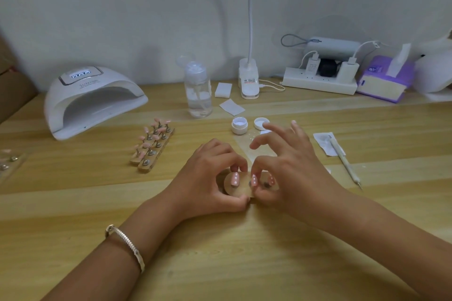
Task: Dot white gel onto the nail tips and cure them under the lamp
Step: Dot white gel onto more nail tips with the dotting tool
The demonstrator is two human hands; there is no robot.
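A: Where are the nail tips [235, 179] now?

B: In the middle of the picture, on the bench [220, 264]. They stick up from a small wooden stand [238, 191]. Three pink tips show, and at least two have white dots on them.

A: Who holds it?

B: Both hands. The left hand [210, 178] curls its fingers and thumb round the left end. The right hand [288, 173] pinches the right part with its thumb and first finger, right beside the middle tip. Its other fingers stick out straight and hold nothing.

A: So what could go wrong?

B: The dots are likely wet, because the lamp [93, 100] sits well apart in the upper left of the picture. One fingertip is very near the tips. If it brushes one, the white dot could smear.

A: Anything else?

B: The stand has to travel across to the lamp. If it tilts on the way, a tip could drop off or the gel could run. The other stand [152, 146] of pink tips lies between the hands and the lamp, so a wrist could knock it.

A: And the gel pot [239, 125]?

B: It stands open just above the hands, with its lid [259, 122] beside it. A stretched-out finger could bump it over.
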